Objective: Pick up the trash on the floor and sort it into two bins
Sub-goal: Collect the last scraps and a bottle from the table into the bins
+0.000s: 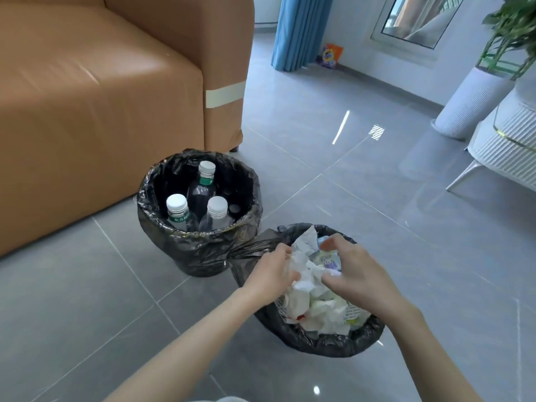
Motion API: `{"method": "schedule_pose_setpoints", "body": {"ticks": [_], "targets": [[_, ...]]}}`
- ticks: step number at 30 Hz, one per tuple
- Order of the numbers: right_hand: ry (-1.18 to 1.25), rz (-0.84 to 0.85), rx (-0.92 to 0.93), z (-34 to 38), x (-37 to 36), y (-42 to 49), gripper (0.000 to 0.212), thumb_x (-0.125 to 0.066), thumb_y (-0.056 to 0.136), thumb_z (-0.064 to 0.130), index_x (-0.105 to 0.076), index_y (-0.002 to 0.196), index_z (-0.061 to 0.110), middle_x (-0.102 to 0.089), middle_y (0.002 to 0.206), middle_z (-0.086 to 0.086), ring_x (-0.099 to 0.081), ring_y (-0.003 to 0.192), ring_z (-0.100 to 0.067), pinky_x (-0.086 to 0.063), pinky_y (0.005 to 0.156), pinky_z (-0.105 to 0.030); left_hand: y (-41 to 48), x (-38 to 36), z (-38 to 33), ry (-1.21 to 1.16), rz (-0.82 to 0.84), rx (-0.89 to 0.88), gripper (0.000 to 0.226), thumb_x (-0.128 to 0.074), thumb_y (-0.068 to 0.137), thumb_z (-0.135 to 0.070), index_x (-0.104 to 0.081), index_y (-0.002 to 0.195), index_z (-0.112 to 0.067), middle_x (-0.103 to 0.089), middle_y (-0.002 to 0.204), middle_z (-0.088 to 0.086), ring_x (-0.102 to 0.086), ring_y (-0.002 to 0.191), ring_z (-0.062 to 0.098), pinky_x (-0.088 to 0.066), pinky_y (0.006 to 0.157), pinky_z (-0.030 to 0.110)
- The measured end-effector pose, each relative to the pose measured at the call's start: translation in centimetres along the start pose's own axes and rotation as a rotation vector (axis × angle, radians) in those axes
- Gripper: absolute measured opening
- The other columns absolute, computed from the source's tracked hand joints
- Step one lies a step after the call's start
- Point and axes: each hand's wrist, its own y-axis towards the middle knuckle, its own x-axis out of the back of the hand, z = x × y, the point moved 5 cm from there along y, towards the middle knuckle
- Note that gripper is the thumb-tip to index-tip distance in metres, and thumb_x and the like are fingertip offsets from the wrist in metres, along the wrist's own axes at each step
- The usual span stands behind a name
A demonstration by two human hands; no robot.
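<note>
Two bins lined with black bags stand on the grey tiled floor. The left bin (200, 248) holds three clear plastic bottles with white caps (206, 184). The right bin (316, 340) is heaped with crumpled white tissue paper and wrappers (322, 309). Both of my hands are above the right bin. My left hand (272, 274) and my right hand (356, 274) hold a wad of crumpled white paper (306, 262) between them, fingers curled round it, just over the heap.
A tan sofa (101, 105) fills the left, close behind the left bin. A blue curtain (295, 30), a colourful packet (332, 55) on the floor beside it, a white plant pot (470, 103) and a white ribbed cabinet (504, 140) lie farther right.
</note>
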Motion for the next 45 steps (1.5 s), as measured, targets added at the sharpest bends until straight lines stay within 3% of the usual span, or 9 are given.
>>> {"method": "schedule_pose_setpoints", "body": {"ticks": [4, 8, 15, 18, 21, 24, 31, 35, 45], "targets": [[0.037, 0.047, 0.033, 0.7, -3.0, 0.1, 0.017, -0.058, 0.086, 0.034, -0.06, 0.103, 0.034, -0.057, 0.106, 0.018, -0.054, 0.097, -0.005, -0.046, 0.075, -0.028, 0.0, 1.5, -0.9, 0.346, -0.268, -0.158, 0.055, -0.066, 0.079, -0.048, -0.045, 0.12, -0.019, -0.04, 0.119, -0.003, -0.033, 0.11, 0.019, -0.03, 0.093, 0.028], [0.066, 0.085, 0.003, 0.0, -6.2, 0.7, 0.023, -0.056, 0.088, 0.038, -0.064, 0.109, 0.033, -0.053, 0.103, 0.019, -0.054, 0.095, -0.004, -0.047, 0.075, -0.025, 0.3, 2.2, 0.9, 0.139, -0.141, -0.06, 0.035, -0.071, 0.078, -0.037, -0.049, 0.099, -0.019, -0.055, 0.092, -0.006, -0.051, 0.089, 0.016, -0.045, 0.079, 0.032], [-0.123, 0.214, -0.018, -0.4, -9.2, 2.5, 0.035, -0.052, 0.087, 0.036, -0.061, 0.12, 0.035, -0.06, 0.115, 0.01, -0.056, 0.109, -0.015, -0.048, 0.079, -0.031, 0.5, 3.4, 1.9, 0.059, -0.085, -0.121, 0.019, -0.062, 0.087, -0.027, -0.056, 0.105, -0.022, -0.068, 0.097, -0.008, -0.056, 0.087, 0.012, -0.051, 0.079, 0.033], [-0.2, 0.272, -0.062, 0.0, -10.7, 3.2, 0.015, -0.052, 0.081, 0.024, -0.067, 0.078, 0.028, -0.057, 0.075, 0.005, -0.055, 0.083, -0.023, -0.038, 0.057, -0.026, 0.2, 3.5, 1.8, 0.06, -0.055, -0.136, 0.016, -0.061, 0.087, -0.028, -0.06, 0.103, -0.024, -0.068, 0.095, -0.011, -0.058, 0.09, 0.012, -0.051, 0.081, 0.038], [-0.224, 0.278, -0.126, -0.1, -12.1, 3.7, 0.022, -0.053, 0.07, 0.017, -0.039, 0.053, 0.016, -0.039, 0.055, 0.003, -0.047, 0.069, -0.024, -0.028, 0.051, -0.024, -0.1, 3.9, 1.5, 0.05, -0.032, -0.119, 0.027, -0.061, 0.086, -0.013, -0.059, 0.112, -0.019, -0.068, 0.105, -0.007, -0.054, 0.086, 0.012, -0.049, 0.084, 0.032], [-0.247, 0.287, -0.116, 0.4, -12.1, 4.0, 0.026, -0.054, 0.071, 0.017, -0.034, 0.056, 0.018, -0.037, 0.057, 0.005, -0.045, 0.068, -0.024, -0.029, 0.052, -0.025, -0.5, 4.8, 1.3, 0.038, -0.026, -0.121, 0.031, -0.058, 0.086, -0.005, -0.058, 0.114, -0.019, -0.066, 0.109, -0.005, -0.053, 0.085, 0.012, -0.046, 0.081, 0.026], [-0.254, 0.364, -0.051, 2.5, -7.5, 4.4, 0.01, -0.063, 0.075, 0.018, -0.061, 0.082, 0.025, -0.06, 0.079, 0.004, -0.061, 0.087, -0.022, -0.037, 0.055, -0.025, -2.3, 10.6, -0.7, 0.061, -0.001, -0.182, 0.03, -0.056, 0.089, -0.007, -0.058, 0.117, -0.018, -0.063, 0.111, -0.005, -0.061, 0.092, 0.015, -0.049, 0.082, 0.026], [-0.282, 0.312, -0.053, 4.3, -3.2, 4.6, 0.046, -0.069, 0.078, 0.021, -0.058, 0.121, 0.035, -0.064, 0.115, 0.01, -0.059, 0.107, -0.014, -0.05, 0.081, -0.03, -4.3, 14.7, 0.3, 0.069, -0.04, -0.175, 0.024, -0.056, 0.09, -0.009, -0.059, 0.112, -0.021, -0.061, 0.107, -0.007, -0.061, 0.092, 0.014, -0.05, 0.083, 0.027], [-0.222, 0.079, 0.312, 19.9, -2.1, 3.8, 0.035, -0.058, 0.089, 0.024, -0.058, 0.122, 0.035, -0.062, 0.118, 0.009, -0.055, 0.111, -0.019, -0.047, 0.082, -0.032, -12.4, 24.1, 10.2, 0.021, -0.295, 0.07, 0.023, -0.055, 0.088, -0.007, -0.063, 0.105, -0.02, -0.066, 0.103, -0.006, -0.061, 0.085, 0.007, -0.041, 0.057, 0.004]]}}
